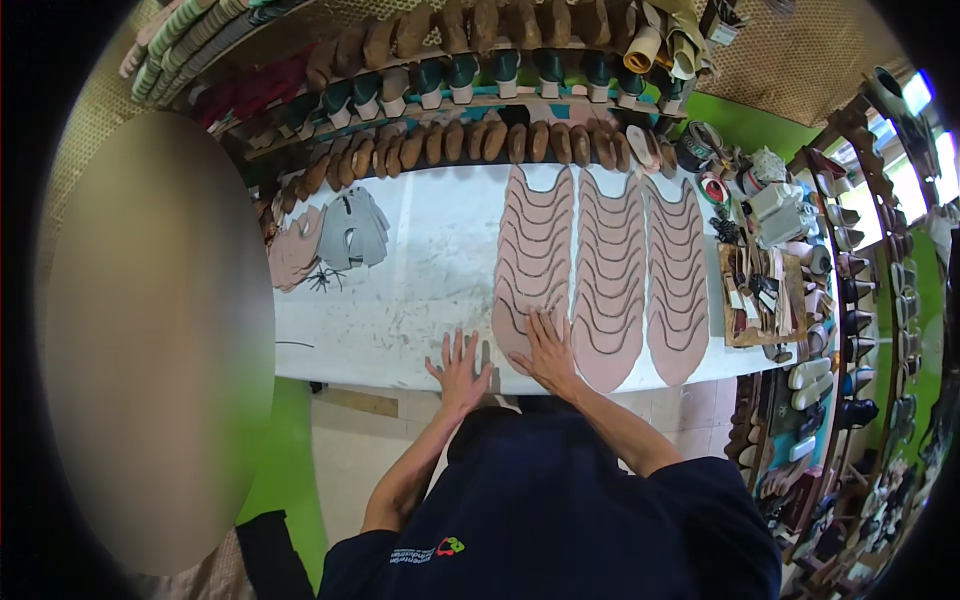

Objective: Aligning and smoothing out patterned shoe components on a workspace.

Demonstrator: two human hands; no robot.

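Pink shoe upper pieces with dark curved edges lie overlapped in three columns: a left column (533, 240), a middle column (608, 365) and a right column (676, 360). My right hand (547, 355) rests, fingers spread, on the lowest piece of the left column. Just left of that column, my left hand (461, 375) is flat near the front edge of the white table (430, 240), fingers apart and holding nothing. Farther left are a stack of grey upper pieces (352, 235) and some pink pieces (293, 255), with black string-like strands (325, 278) below them.
Brown shoe lasts (453, 142) line the table's back, with green-and-white ones (462, 72) shelved above. A wooden tray (735, 300) of tools stands at the right end. Shoe racks (850, 290) rise beyond it. A blurred oval hides the left side.
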